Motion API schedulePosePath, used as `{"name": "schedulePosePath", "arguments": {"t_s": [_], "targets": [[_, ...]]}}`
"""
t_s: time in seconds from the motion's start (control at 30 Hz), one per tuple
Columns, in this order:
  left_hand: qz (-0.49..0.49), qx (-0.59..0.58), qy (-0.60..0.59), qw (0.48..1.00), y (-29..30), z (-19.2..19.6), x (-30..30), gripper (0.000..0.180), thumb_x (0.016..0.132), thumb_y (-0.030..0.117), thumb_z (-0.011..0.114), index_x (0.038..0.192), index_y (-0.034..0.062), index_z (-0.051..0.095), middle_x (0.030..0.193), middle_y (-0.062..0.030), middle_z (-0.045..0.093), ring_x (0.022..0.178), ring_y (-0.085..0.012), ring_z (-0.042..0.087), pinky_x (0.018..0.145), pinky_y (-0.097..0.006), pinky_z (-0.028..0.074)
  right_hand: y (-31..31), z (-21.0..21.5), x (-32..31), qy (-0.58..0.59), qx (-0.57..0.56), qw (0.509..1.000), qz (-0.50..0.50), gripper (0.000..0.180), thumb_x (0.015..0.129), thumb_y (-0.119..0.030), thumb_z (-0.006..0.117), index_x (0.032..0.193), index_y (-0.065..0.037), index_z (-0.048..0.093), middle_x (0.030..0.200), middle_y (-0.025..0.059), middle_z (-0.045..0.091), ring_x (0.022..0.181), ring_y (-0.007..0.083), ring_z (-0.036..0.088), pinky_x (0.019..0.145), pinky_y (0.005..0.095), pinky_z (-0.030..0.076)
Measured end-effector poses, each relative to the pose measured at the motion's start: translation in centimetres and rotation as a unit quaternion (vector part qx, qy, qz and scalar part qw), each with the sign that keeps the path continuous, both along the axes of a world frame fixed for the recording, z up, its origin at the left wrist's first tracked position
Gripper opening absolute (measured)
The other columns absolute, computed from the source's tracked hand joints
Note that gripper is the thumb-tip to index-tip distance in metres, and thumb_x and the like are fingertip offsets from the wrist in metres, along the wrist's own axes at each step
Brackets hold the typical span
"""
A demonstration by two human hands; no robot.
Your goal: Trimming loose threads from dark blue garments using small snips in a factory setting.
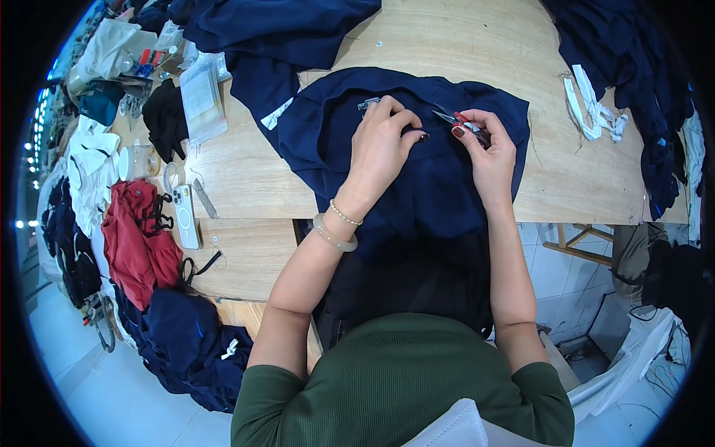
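Observation:
A navy garment lies in front of me, partly on the wooden table and hanging over its front edge toward my lap. Its round opening is spread out, with a small dark label inside. My left hand pinches the fabric at the right side of that opening, thumb and fingertips together. My right hand grips small thread snips with red on the handle. Their pointed blades face up and left, just above the cloth and close to my left fingertips. My right palm hides the rest of the snips.
On the wooden table, a phone and a grey slim tool lie at left. Red cloth and navy cloth hang off the left edge. White strips lie at right beside a navy pile. Another navy piece sits far left.

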State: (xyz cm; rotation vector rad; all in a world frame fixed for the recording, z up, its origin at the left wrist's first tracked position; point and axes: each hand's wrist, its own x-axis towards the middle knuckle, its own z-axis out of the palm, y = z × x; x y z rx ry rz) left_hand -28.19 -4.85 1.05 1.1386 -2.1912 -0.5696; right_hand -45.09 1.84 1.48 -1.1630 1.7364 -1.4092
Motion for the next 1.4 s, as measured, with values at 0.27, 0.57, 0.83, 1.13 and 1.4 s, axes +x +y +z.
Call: {"name": "schedulePosePath", "arguments": {"t_s": [0.27,0.57,0.83,1.13,1.4], "targets": [[0.11,0.178,0.225,0.951,-1.1,1.0,0.8,0.007,0.092,-0.002,0.055,0.091,-0.0032,0.061,0.075,-0.0109,0.066,0.066,-0.0161,0.067,0.063,-0.026,0.052,0.2,-0.7,-0.4,0.015,-0.003,1.0,0.017,0.018,0.083,-0.001,0.07,0.1,0.002,0.066,0.091,0.0051,0.065,0.082,0.0115,0.061,0.077,0.0233,0.048],[-0.003,0.027,0.014,1.0,0.3,0.4,-0.5,0.009,0.079,0.013,0.072,0.084,0.0057,0.068,0.087,-0.0083,0.061,0.088,-0.0257,0.059,0.077,-0.035,0.05,0.1,-0.4,-0.3,0.0,0.001,1.0,0.013,0.018,0.082,0.0,0.069,0.1,0.002,0.065,0.092,0.0055,0.065,0.085,0.0124,0.062,0.08,0.0238,0.047],[0.041,0.206,0.185,0.96,-0.7,0.6,0.2,0.005,0.089,0.002,0.063,0.089,-0.0019,0.065,0.078,-0.0062,0.07,0.071,-0.0101,0.063,0.067,-0.023,0.048,0.4,-0.4,-0.7,0.032,-0.027,0.999,0.035,0.018,0.079,0.0,0.07,0.097,0.0,0.066,0.086,0.0054,0.063,0.081,0.0147,0.06,0.075,0.025,0.046],[0.03,0.161,0.132,0.978,-0.5,0.8,0.4,0.006,0.091,0.002,0.059,0.093,-0.0018,0.063,0.082,-0.0052,0.067,0.071,-0.0097,0.063,0.063,-0.022,0.051,0.0,0.8,0.3,0.24,-0.066,0.966,0.065,0.018,0.074,-0.005,0.075,0.091,-0.004,0.067,0.081,0.0043,0.061,0.075,0.0211,0.052,0.066,0.031,0.044],[0.052,0.172,0.157,0.971,-0.4,1.0,0.2,0.004,0.09,0.003,0.059,0.088,0.0008,0.062,0.072,-0.0129,0.064,0.063,-0.024,0.063,0.058,-0.03,0.049,-0.6,0.8,0.8,0.263,-0.077,0.959,0.077,0.018,0.073,-0.005,0.075,0.089,-0.004,0.067,0.081,0.0044,0.061,0.075,0.0222,0.052,0.065,0.0318,0.044]]}}
